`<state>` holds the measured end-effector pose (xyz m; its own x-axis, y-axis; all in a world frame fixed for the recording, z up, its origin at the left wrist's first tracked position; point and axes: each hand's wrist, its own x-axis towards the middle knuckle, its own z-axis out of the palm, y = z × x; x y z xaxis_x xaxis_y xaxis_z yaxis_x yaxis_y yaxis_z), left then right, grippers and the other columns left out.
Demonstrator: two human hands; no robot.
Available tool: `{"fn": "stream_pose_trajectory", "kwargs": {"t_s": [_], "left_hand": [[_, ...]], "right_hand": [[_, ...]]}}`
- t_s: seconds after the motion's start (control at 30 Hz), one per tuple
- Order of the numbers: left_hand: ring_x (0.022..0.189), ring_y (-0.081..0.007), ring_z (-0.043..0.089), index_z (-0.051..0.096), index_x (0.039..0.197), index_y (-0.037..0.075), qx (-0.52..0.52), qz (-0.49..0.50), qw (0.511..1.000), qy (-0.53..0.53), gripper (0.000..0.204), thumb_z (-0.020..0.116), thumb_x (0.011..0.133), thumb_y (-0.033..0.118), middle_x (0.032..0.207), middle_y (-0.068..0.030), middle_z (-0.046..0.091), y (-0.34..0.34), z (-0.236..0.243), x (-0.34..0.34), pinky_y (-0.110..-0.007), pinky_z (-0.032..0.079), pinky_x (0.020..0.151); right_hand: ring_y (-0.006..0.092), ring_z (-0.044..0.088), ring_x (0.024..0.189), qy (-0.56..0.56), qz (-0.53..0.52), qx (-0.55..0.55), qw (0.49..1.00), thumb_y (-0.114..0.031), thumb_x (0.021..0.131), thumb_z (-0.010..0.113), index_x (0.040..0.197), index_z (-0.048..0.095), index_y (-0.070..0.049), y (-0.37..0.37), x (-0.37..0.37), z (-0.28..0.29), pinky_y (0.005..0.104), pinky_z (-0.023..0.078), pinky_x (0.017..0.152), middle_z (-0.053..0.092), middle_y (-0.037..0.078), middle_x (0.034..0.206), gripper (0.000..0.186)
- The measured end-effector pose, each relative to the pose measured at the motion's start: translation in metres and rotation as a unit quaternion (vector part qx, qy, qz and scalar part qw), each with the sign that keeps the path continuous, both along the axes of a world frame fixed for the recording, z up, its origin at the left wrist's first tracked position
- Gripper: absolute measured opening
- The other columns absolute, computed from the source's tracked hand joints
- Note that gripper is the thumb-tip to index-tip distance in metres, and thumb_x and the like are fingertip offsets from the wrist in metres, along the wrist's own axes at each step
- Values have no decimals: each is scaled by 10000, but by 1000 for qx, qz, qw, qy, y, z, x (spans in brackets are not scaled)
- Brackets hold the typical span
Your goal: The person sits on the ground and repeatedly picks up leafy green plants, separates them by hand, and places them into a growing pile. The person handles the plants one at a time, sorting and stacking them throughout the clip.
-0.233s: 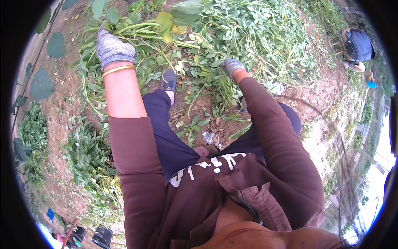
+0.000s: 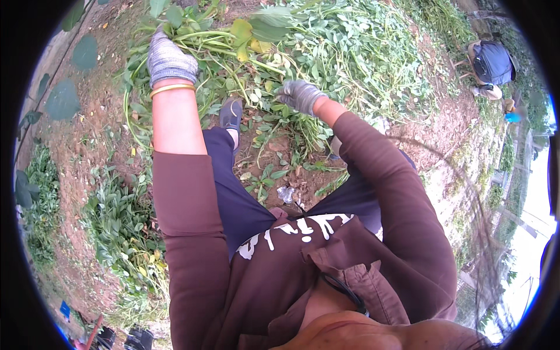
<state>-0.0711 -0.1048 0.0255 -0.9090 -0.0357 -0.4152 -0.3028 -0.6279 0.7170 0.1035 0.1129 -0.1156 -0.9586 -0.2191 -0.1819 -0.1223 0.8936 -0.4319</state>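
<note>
1. Up at the far edge of the view, the left hand point(image 2: 169, 58), in a grey glove, is closed around a bunch of long green stems point(image 2: 219, 44).
2. These stems run from that fist rightward, toward the yellowing leaves point(image 2: 248, 38).
3. Lower and right, the right hand point(image 2: 300, 95) hovers over the leafy heap point(image 2: 356, 58), fingers curled; whether it grips anything I cannot tell.
4. Of the two, the left hand is on the stems; the right sits just beside their far end.

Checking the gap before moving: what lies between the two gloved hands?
Head view: long green stems and yellowing leaves span between left hand and right hand.
</note>
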Motion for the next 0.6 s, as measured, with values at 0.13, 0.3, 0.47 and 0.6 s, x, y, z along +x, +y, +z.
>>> {"fn": "stream_pose_trajectory", "kwargs": {"t_s": [0.13,0.3,0.47,0.6], "left_hand": [[836,-228,623,593,1053,72,39,-34,999,-8,269,534,881,270,980,-78,644,7,-2,15,-385,506,777],[840,-225,618,605,1053,75,70,-112,991,3,291,562,860,289,960,-71,648,17,-8,24,-383,508,773],[818,-230,618,606,1044,86,105,-145,984,-26,263,552,867,273,930,-73,644,33,-9,30,-403,513,754],[774,-225,624,607,1038,90,119,-142,983,-7,247,545,874,264,921,-72,644,41,-12,30,-379,521,730]], "right_hand": [[164,577,580,166,26,453,876,-101,892,470,977,553,-83,18,-22,111,281,520,508,604,63,789,120],[117,585,645,419,-279,-446,739,-241,916,540,1043,574,-10,65,-1,231,258,505,599,606,58,794,267],[189,612,784,475,-106,-561,670,-210,912,542,1063,571,5,86,-6,286,338,515,740,616,106,917,265],[204,598,813,524,2,-545,655,-191,925,514,1072,558,13,61,-8,339,337,505,751,611,123,948,255]]}}
